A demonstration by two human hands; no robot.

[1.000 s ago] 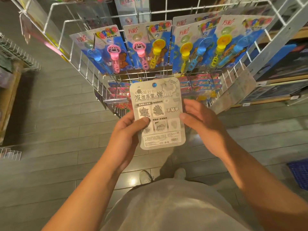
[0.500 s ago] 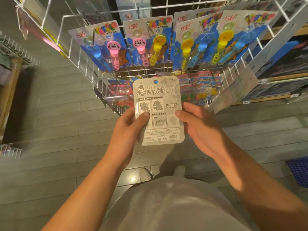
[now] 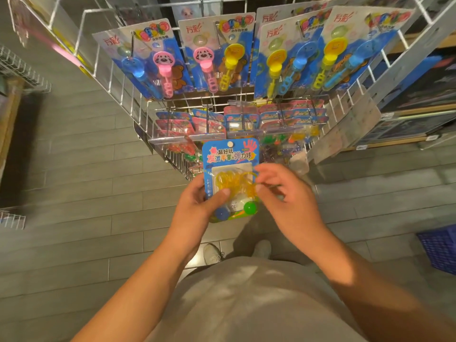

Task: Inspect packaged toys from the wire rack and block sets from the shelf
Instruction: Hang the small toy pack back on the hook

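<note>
I hold a blue carded toy pack (image 3: 230, 156) in front of the wire rack (image 3: 138, 104), its printed front facing me. Its clear blister shows a yellow sticky hand toy plus a blue ball and a green ball. My left hand (image 3: 197, 206) grips the pack's left edge, thumb across the blister. My right hand (image 3: 288, 193) is at the pack's right edge, fingers loosely curled near the blister; whether it pinches the pack is unclear because of blur.
Bubble-wand packs (image 3: 214, 55) hang on the rack's upper row, smaller red and blue packs (image 3: 271, 117) below. Shelves with dark boxes (image 3: 419, 95) stand at right. A blue basket (image 3: 441, 250) sits on the floor at right. Another wire rack (image 3: 22, 70) is at left.
The pack has been flipped from its grey printed back to its coloured front. My right hand moved from flat against the right edge to fingers curled over the blister.
</note>
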